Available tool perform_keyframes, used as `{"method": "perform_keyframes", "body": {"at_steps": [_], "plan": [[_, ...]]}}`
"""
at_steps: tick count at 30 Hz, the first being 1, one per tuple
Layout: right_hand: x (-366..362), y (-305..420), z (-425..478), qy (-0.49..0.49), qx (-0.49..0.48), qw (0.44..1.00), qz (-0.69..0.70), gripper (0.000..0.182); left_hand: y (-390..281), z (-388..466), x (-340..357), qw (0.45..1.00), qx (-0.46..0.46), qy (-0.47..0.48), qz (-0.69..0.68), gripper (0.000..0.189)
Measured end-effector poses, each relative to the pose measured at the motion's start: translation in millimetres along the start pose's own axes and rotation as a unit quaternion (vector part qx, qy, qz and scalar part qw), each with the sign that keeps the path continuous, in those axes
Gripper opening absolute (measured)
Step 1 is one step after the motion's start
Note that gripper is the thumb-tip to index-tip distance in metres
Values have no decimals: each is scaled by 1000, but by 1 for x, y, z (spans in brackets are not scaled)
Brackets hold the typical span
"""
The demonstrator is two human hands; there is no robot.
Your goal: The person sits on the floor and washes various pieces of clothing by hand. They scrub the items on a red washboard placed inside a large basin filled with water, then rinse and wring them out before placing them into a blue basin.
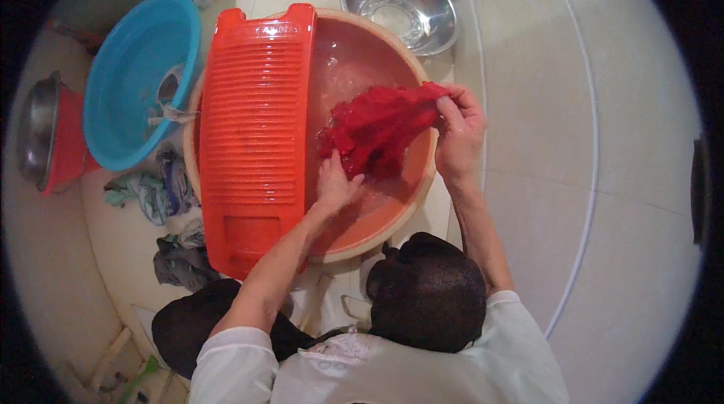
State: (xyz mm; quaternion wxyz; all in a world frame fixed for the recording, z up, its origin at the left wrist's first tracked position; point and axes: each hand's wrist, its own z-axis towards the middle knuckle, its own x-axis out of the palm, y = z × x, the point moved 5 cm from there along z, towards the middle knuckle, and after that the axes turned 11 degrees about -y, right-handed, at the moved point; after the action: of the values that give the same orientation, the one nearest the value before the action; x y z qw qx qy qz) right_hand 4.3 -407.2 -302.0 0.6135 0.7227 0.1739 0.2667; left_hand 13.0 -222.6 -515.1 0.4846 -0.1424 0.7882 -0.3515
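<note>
A wet red cloth (384, 121) is stretched over the water in a large round plastic tub (373, 237). My right hand (461, 132) pinches its upper right end between thumb and fingers, above the tub's right rim. At the cloth's lower left edge is my left hand (336, 180), fingertips against the fabric; whether they grip it is hard to tell. An orange-red plastic washboard (254, 121) lies across the left side of the tub, its ribbed face up, just left of my left hand.
A blue plastic basin (121, 87) leans at the left, with a cloth over its rim. Behind the tub stands a stainless steel bowl (399, 8). Damp clothes (181, 262) lie on the floor at left. A tiled wall (537, 121) rises close on the right.
</note>
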Motion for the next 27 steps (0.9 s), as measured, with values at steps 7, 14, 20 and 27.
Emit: {"method": "perform_keyframes", "body": {"at_steps": [7,14,20,27], "plan": [[34,76,-20,5,-100,994,51,14,-22,26,-9,997,49,-28,-52,52],[47,135,16,-17,-236,972,13,16,-65,58,-78,931,83,-70,-348,22],[21,41,66,94,-289,895,-326,23,-129,60,-171,923,63,-46,-376,18],[58,-67,12,278,-212,903,-250,41,-126,71,-162,980,144,-27,-132,27]]}}
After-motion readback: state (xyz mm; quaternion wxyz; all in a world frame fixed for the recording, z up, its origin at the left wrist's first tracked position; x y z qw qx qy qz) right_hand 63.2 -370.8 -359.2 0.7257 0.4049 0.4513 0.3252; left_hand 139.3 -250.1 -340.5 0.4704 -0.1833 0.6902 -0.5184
